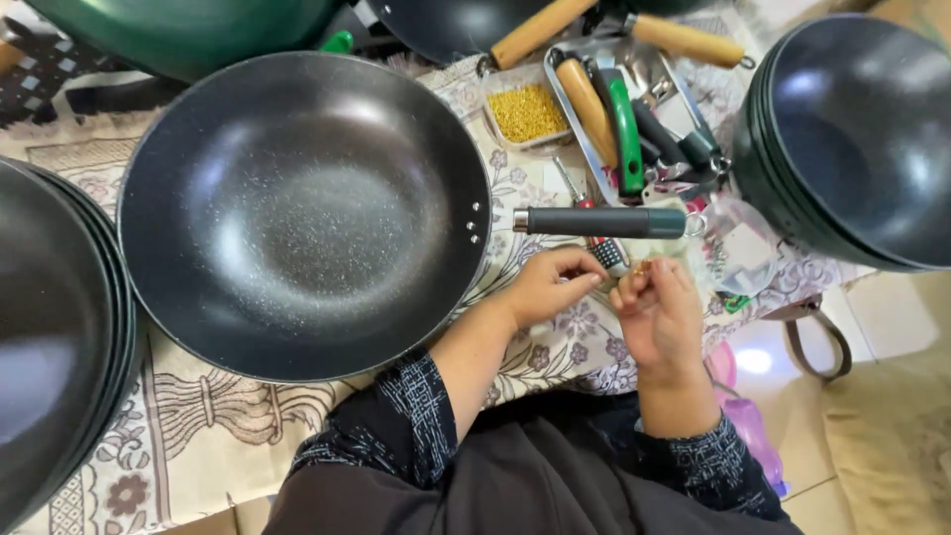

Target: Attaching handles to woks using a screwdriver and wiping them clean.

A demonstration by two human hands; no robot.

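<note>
The left hand point(547, 284) and the right hand point(658, 309) meet just below the dark grey handle point(604, 221) of a large black wok point(302, 213), fingertips drawn together on a small brass-coloured piece point(640, 267) pinched at the top of the right hand's fingers; the piece is too small to name more closely. The left hand's fingers curl in toward it, thumb and forefinger closed, though whether they grip the piece as well cannot be told. The wok lies on a floral cloth point(555, 342), its handle pointing right. Just above the handle, a small clear tub of yellow fasteners point(526, 111) sits beside a metal tray point(678, 87) holding wooden and green handles. Stacks of black woks stand at the left edge point(50, 337) and at the upper right point(857, 134).
</note>
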